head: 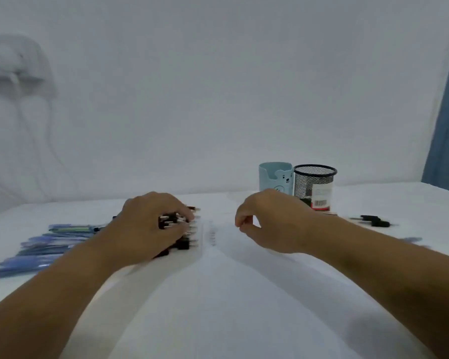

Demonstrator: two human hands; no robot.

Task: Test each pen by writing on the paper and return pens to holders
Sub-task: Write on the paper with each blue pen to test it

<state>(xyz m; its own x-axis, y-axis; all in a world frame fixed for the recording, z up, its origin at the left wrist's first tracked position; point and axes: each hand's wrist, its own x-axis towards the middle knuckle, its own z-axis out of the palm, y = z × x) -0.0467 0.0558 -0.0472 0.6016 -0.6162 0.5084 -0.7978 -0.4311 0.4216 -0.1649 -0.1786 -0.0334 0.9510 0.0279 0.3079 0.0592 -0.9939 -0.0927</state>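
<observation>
Selection is the step in hand, as I judge it: my left hand [153,224] rests over a row of black pens [178,230] lying on the table [244,294], fingers curled onto them, though I cannot tell whether any single pen is yet gripped. My right hand [265,221] hovers just right of a short column of blue test marks [212,233] on the paper [244,255], fingers loosely curled and holding nothing.

Blue pens [49,244] lie in a blurred spread at far left, well apart from the holders. Two or so black pens [373,221] lie loose at the right.

Next move, in my estimate: isolate one black pen from the row, pass it to the writing hand, and bring the tip to the paper near the existing marks.

Containers: a pale blue bear-print holder [276,177] and a black mesh holder [315,185] stand touching behind the right hand. No pens project above either rim; the mesh shows only a label and something dark low down.
</observation>
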